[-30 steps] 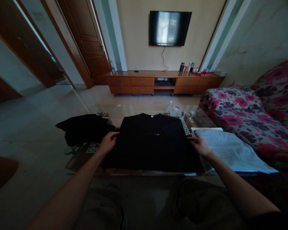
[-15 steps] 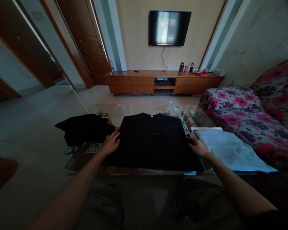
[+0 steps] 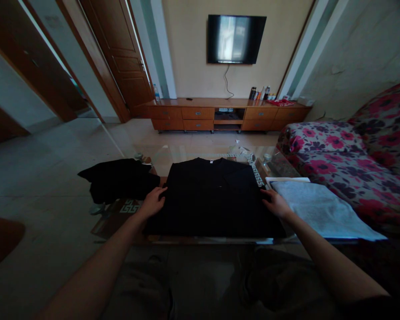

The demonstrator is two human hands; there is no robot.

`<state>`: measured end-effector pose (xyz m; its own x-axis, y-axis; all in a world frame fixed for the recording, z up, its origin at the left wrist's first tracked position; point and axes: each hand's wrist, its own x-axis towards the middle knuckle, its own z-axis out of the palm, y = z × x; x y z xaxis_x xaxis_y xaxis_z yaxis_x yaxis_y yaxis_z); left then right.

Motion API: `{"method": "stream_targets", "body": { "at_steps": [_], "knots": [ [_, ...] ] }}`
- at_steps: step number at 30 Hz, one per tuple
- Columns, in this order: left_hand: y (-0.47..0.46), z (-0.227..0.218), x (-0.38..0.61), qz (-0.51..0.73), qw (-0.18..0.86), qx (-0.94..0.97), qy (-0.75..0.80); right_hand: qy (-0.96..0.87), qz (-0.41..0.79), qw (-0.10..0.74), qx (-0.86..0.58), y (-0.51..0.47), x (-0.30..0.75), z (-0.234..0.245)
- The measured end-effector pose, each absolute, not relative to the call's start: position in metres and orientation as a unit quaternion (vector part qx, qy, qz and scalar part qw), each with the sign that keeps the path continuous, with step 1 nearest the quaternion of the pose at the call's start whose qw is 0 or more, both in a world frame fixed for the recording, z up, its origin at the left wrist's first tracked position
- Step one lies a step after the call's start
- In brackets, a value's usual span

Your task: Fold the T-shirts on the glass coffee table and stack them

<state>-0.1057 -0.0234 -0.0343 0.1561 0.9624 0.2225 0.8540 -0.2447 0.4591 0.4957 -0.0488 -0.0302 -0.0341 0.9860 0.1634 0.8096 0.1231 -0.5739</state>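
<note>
Black shirt (image 3: 213, 204) (its folds barely discernible).

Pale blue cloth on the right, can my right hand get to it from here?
Probably yes: your right hand is at the black shirt's right edge, the pale blue cloth lies just beside it, and nothing visible blocks the way between.
</note>
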Motion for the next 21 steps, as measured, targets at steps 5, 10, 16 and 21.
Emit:
{"method": "stream_targets", "body": {
  "at_steps": [5, 10, 16, 21],
  "knots": [
    [-0.031, -0.026, -0.107, 0.268, 0.145, 0.738, 0.602, -0.690, 0.147, 0.273, -0.655, -0.049, 0.498, -0.031],
    [-0.028, -0.021, -0.103, 0.313, 0.147, 0.729, 0.590, -0.714, 0.118, 0.271, -0.635, -0.049, 0.497, -0.026],
    [-0.026, -0.017, -0.103, 0.323, 0.144, 0.723, 0.594, -0.731, 0.103, 0.271, -0.618, -0.046, 0.498, -0.029],
    [-0.025, -0.021, -0.104, 0.353, 0.187, 0.676, 0.620, -0.737, 0.093, 0.262, -0.616, -0.044, 0.502, -0.036]
  ]
}}
